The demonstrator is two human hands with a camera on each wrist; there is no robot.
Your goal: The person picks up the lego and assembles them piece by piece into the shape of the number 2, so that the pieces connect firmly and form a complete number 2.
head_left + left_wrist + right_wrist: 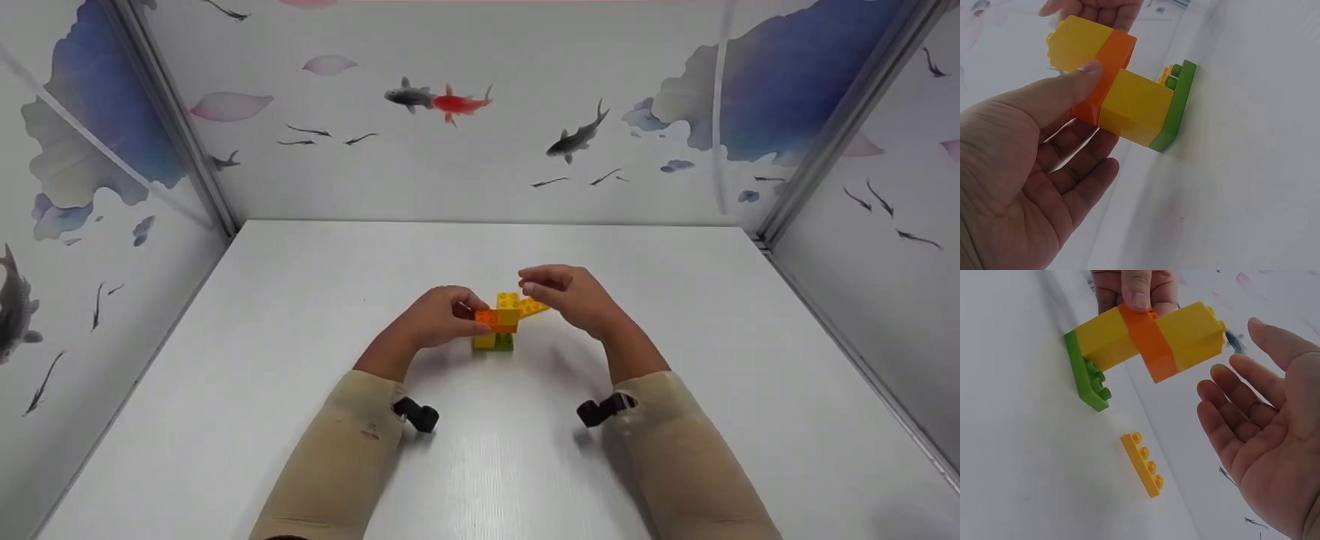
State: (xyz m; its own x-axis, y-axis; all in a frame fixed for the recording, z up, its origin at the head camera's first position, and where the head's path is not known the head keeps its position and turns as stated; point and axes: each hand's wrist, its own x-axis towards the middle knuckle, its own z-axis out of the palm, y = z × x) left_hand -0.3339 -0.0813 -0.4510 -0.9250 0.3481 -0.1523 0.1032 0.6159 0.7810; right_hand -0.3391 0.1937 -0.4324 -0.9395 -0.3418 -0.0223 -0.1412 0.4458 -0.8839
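My left hand (439, 321) pinches the orange toy brick (1154, 354) in the middle of a small stack, thumb on one side and fingers on the other. Beneath it sits a yellow brick (1135, 107) on a thin green base piece (1079, 374), which stands on the table. Another yellow brick (508, 301) tops the orange one at its right end, studs up. My right hand (576, 298) hovers just right of that top brick, fingers loosely bent with nothing in them. Behind the stack, a flat yellow-orange studded plate (1143, 466) lies on the table.
The white table (225, 420) is enclosed by a back wall (480, 172) and side panels painted with fish and petals. Black wrist mounts (416, 415) protrude inward from both sleeves, low over the table.
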